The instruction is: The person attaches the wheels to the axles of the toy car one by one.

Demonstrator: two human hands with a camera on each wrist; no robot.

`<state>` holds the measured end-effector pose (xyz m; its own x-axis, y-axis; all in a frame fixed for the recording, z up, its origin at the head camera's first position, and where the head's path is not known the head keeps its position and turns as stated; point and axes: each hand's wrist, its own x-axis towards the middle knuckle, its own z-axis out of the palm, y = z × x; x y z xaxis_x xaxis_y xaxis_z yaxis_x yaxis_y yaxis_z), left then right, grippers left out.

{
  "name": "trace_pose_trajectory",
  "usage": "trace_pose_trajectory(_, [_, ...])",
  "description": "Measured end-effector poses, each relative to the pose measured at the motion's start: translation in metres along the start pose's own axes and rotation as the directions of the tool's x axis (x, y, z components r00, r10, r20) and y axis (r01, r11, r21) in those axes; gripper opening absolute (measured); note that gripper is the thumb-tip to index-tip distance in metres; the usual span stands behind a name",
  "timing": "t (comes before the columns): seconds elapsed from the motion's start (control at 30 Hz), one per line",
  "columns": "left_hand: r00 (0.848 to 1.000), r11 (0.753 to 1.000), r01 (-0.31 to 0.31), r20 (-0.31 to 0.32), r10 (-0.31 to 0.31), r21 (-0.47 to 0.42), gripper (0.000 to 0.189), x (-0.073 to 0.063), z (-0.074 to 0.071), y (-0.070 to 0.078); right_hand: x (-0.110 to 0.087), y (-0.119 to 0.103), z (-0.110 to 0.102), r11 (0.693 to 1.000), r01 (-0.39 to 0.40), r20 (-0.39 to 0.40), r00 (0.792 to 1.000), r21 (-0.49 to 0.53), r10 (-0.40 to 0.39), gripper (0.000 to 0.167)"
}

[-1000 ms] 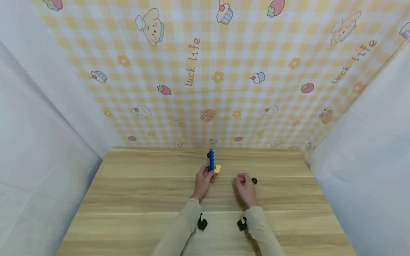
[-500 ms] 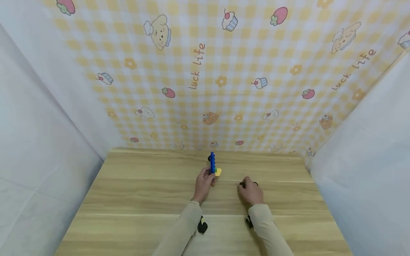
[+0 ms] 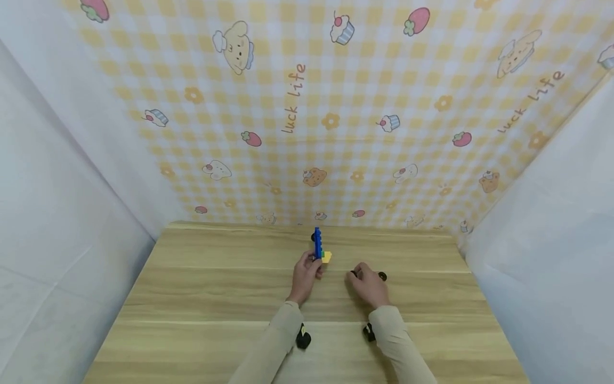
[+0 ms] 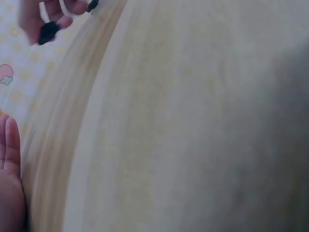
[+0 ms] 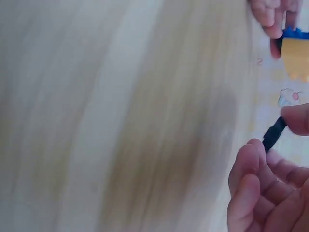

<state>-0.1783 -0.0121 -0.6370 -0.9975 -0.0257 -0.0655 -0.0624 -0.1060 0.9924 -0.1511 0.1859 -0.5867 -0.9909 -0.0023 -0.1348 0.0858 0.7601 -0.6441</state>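
Observation:
In the head view my left hand (image 3: 305, 277) grips a toy built of plastic bricks, with a long blue brick (image 3: 317, 242) standing on end. A yellow brick (image 3: 326, 257) juts from its right side, over a bit of green, and a black wheel (image 3: 313, 237) shows at its left. My right hand (image 3: 371, 285), to the right of the toy and apart from it, pinches a small black wheel (image 5: 274, 134) between thumb and fingers. Another black wheel (image 3: 382, 276) lies on the table just right of that hand. The left wrist view catches only the edge of my left hand (image 4: 9, 179).
The wooden table (image 3: 216, 277) runs back to a yellow checked cloth (image 3: 331, 149) with printed figures. White sheets hang at the left (image 3: 72, 213) and right (image 3: 547, 229). A black device (image 3: 303, 338) is worn at each wrist.
My right hand moved right to the loose black wheels, then back left with one pinched in its fingers. The left hand keeps its grip on the brick toy, nearly still. The head view tilted slightly.

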Motion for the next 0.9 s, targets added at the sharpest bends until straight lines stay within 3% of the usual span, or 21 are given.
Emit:
trace_pose_trajectory(0.1, [1.0, 0.999, 0.022, 0.014, -0.022, -0.031, 0.036, 0.002, -0.003, 0.004, 0.004, -0.01, 0.005, 0.988, 0.042, 0.004, 0.999, 0.148, -0.043, 0.023])
trace_pose_trajectory(0.17, [0.999, 0.998, 0.043, 0.031, -0.042, -0.055, 0.036, 0.003, -0.005, 0.007, 0.006, -0.018, 0.009, 0.962, 0.065, -0.003, 0.998, 0.267, -0.066, 0.023])
trace_pose_trajectory(0.37, [0.993, 0.99, 0.08, 0.1, -0.069, -0.116, 0.04, 0.007, -0.013, 0.013, 0.011, -0.037, 0.029, 0.807, 0.067, 0.017, 0.995, 0.587, -0.095, 0.028])
trace_pose_trajectory(0.47, [0.989, 0.989, 0.078, 0.136, -0.062, -0.123, 0.042, 0.007, -0.013, 0.012, 0.012, -0.044, 0.038, 0.747, 0.058, 0.031, 0.994, 0.662, -0.105, 0.033])
trace_pose_trajectory(0.67, [0.984, 0.993, 0.075, 0.167, -0.059, -0.089, 0.044, -0.001, -0.007, 0.008, 0.012, -0.043, 0.049, 0.666, 0.044, -0.006, 0.998, 0.744, -0.059, 0.029])
trace_pose_trajectory(0.77, [0.984, 0.995, 0.054, 0.172, -0.039, -0.088, 0.046, -0.002, -0.006, 0.008, 0.013, -0.042, 0.049, 0.667, 0.046, -0.015, 0.999, 0.744, -0.052, 0.028])
trace_pose_trajectory(0.9, [0.981, 0.994, 0.048, 0.192, -0.029, -0.095, 0.044, 0.001, -0.008, 0.008, 0.015, -0.043, 0.048, 0.705, 0.083, -0.03, 0.996, 0.704, -0.087, 0.029])
